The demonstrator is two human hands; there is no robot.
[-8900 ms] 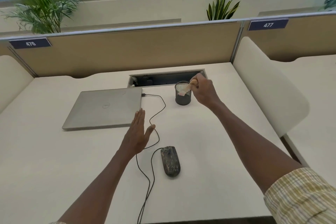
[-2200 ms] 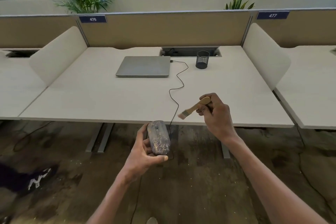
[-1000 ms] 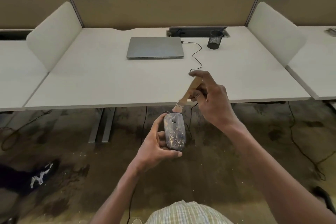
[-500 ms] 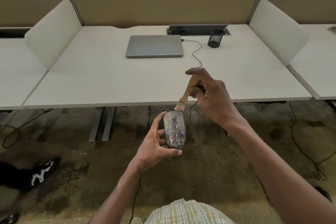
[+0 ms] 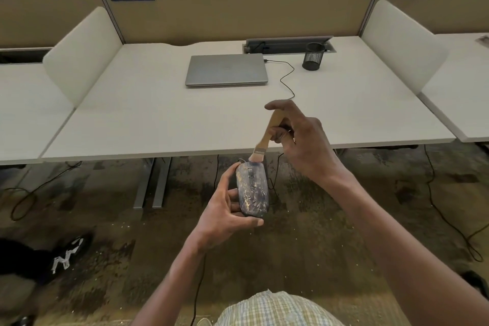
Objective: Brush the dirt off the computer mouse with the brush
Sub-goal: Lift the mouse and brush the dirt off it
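- Mouse (image 5: 252, 189), a wired computer mouse streaked with pale dirt over a dark shell, sits in the left hand (image 5: 225, 209), held over the floor just in front of the desk's near edge.
- The left hand grips it from the side and below: the thumb lies along the mouse's left edge and a curled finger wraps under its near end.
- The mouse's top faces up, its scroll wheel toward the far end.
- Its black cable (image 5: 287, 79) runs from the mouse's far end up onto the desk and in a wavy line to the right side of the closed grey laptop (image 5: 226, 70).
- The right hand (image 5: 301, 140) pinches the wooden handle of a small brush (image 5: 266, 137), fingers curled round the handle with the forefinger stretched over its upper end.
- The brush slants down to the left; its pale bristles touch the far end of the mouse.
- The white desk (image 5: 158, 119) carries the laptop near its back, and a black mesh pen cup (image 5: 313, 57) stands to the laptop's right, just beside an open cable tray.
- Tan partitions behind bear number plates reading 476 and 477.
- A black shoe with white marks (image 5: 67, 254) rests on the mottled floor at the lower left.
- Checked fabric shows at the bottom edge.
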